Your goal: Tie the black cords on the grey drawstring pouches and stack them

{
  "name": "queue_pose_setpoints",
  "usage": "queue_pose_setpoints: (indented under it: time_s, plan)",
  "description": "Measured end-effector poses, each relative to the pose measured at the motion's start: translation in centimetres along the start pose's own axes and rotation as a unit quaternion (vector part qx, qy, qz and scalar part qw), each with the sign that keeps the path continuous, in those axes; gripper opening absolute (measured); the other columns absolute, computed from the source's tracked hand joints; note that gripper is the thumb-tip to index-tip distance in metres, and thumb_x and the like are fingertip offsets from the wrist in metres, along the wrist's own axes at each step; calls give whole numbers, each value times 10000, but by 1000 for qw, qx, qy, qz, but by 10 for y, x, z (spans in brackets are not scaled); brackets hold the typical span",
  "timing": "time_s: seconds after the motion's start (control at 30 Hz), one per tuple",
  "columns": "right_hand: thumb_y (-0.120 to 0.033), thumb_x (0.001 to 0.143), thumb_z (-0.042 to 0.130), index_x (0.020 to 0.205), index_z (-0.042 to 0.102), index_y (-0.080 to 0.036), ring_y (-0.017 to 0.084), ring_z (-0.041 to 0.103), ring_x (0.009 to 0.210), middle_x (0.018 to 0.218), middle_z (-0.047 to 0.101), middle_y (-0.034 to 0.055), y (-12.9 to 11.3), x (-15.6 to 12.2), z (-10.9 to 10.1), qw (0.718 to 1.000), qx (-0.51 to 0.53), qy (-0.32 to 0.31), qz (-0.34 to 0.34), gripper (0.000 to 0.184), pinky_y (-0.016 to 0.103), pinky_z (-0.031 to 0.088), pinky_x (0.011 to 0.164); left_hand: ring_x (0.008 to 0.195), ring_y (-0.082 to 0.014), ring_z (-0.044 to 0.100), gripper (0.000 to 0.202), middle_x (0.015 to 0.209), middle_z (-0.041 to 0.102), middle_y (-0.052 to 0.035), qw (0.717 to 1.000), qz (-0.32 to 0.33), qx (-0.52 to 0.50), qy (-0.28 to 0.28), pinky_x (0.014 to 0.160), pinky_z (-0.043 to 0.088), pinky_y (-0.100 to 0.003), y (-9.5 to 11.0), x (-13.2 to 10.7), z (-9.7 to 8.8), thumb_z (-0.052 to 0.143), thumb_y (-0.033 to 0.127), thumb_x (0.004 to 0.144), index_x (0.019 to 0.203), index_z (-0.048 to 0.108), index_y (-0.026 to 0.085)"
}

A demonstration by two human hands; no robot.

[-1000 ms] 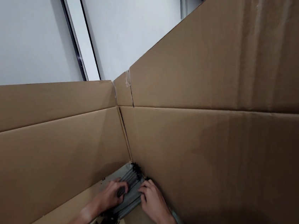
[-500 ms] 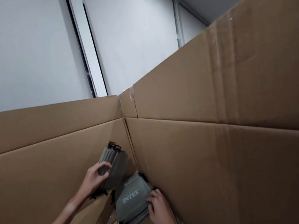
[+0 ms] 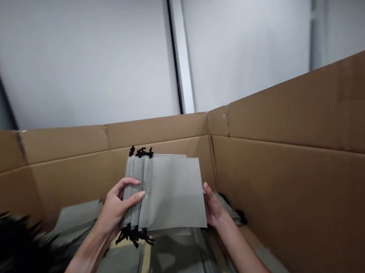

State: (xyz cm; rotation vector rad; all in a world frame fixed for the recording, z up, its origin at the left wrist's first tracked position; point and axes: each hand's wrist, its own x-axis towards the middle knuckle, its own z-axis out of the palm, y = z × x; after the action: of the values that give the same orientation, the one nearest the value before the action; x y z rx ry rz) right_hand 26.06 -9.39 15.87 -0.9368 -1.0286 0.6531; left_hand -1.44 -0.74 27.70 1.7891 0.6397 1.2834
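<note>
Right hand [image 3: 215,208] seems partly hidden behind grey pouches [image 3: 175,191].

1. Lg cardboard box [image 3: 290,168], open top, brown walls, horiz. crease running round; base mostly covered, brown bit [image 3: 250,237] showing nr R wall.
2. Back R corner: grey pouch stack [image 3: 229,209], blk cord ends at its R side; pt. hidden.
3. Front ctr: grey stack [image 3: 176,263] in shade, layered edges on R, blk bits at btm of view.
4. Front L of ctr: another grey stack [image 3: 113,269], flat; yellowish strip [image 3: 146,264] btwn it & ctr one.
5. Back L: grey pile [image 3: 78,212] nr back wall.
6. Far L: blk heap [image 3: 12,254], blurred, details unclear.
7. Btm R: grey item [image 3: 272,266] beside R wall, cut off by frame.
</note>
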Motion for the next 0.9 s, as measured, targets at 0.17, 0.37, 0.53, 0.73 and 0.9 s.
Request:
queue_pose_setpoints:
  time_s: [0.17, 0.37, 0.53, 0.73, 0.9]
  plan:
    - [-616, 703, 928, 1160, 735, -191, 307, 811, 960, 1037, 842, 97, 4, -93, 105, 972, 120, -101, 175, 654, 427, 643, 853, 988, -292, 760, 607, 1138, 766, -33, 988, -137, 34, 66, 737, 636, -295, -45, -117, -83, 965, 602, 592, 1001, 704, 235]
    - [-304, 582, 951, 1249, 732, -198, 313, 802, 1091, 1174, 846, 90, 62, -195, 198, 931, 189, -73, 302, 710, 400, 622, 943, 1439, -425, 644, 738, 1504, 731, -59, 957, -259, 122, 40, 1103, 621, -483, -130, -234, -169, 877, 710, 681, 1301, 768, 324]
    - [-322, 601, 798, 1112, 736, -193, 322, 810, 990, 1045, 851, 87, 125, -205, 222, 951, 28, -43, 303, 530, 392, 625, 847, 1635, -351, 414, 952, 1775, 458, -30, 950, -285, 116, 43, 1149, 601, -453, -154, -270, -176, 741, 685, 829, 1679, 435, 389]
    - [-339, 737, 859, 1268, 745, -223, 302, 756, 1198, 1265, 816, 76, 99, -170, 228, 980, -17, -108, 167, 555, 397, 579, 1053, 1278, -443, 756, 961, 1365, 804, -151, 955, -234, 129, 126, 1099, 639, -543, -163, -239, -170, 930, 594, 614, 1437, 618, 207]
    - [-613, 779, 897, 1244, 759, -182, 337, 758, 1204, 1269, 810, 129, 96, -169, 214, 982, 25, -119, 146, 648, 453, 590, 1071, 1169, -463, 801, 473, 996, 891, -20, 942, -248, 160, 160, 1050, 677, -555, -181, -237, -184, 945, 607, 512, 883, 794, 355]
